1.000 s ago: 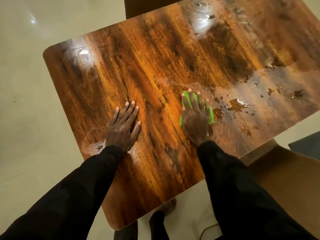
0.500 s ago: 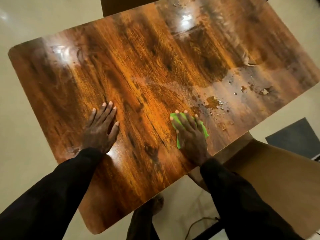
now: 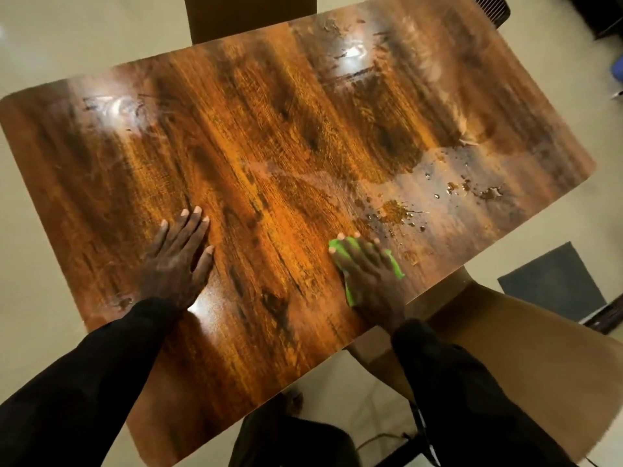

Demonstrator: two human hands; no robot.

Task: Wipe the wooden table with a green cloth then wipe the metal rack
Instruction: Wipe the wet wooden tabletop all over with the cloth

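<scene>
The glossy wooden table [image 3: 269, 136] fills most of the view. My right hand [image 3: 369, 274] lies flat on a bright green cloth [image 3: 392, 262], pressing it onto the table near the front right edge. The cloth shows only at the fingertips and on both sides of the hand. Just beyond it sits a patch of water drops [image 3: 397, 210], and more drops [image 3: 485, 192] lie further right. My left hand [image 3: 178, 254] rests palm down on the bare wood with fingers spread. No metal rack is visible.
A tan chair seat [image 3: 526, 358] stands under the table's front right edge. A dark chair back [image 3: 249, 15] sits at the far side. A dark floor mat [image 3: 553, 281] lies on the pale floor at right. My legs show below the near table edge.
My right hand has drawn the green cloth back toward the front edge, away from the wet patch. The view has shifted, showing more of the table's left side. My left hand stays planted.
</scene>
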